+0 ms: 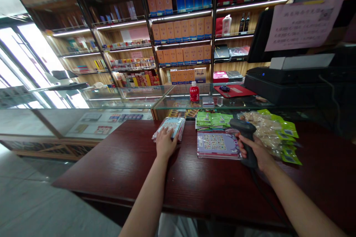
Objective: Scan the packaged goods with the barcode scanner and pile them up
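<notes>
The handheld scanner (246, 129) is, in the head view, in your right hand (261, 153), above the right end of a stack of purple printed packs (218, 143) on the dark red table (122, 163). Your right fingers are wrapped around its grip, and its head points to the left, close to the green packets (213, 119). A black cable (263, 192) runs from the bottom of the grip toward you. Your left hand (165, 143) lies palm down on a stack of light blue plastic-wrapped packs (177, 123), its fingers loosely spread and touching the top one. The purple stack lies between your two hands, with the green packets just beyond it. Clear bags with bright green ends (269, 127) are heaped just to the right of the scanner. Past the table's far edge, a red bottle with a white cap (194, 93) stands upright on the glass counter (164, 100). To its right, a dark computer mouse (224, 88) sits on a red mat (239, 91).
</notes>
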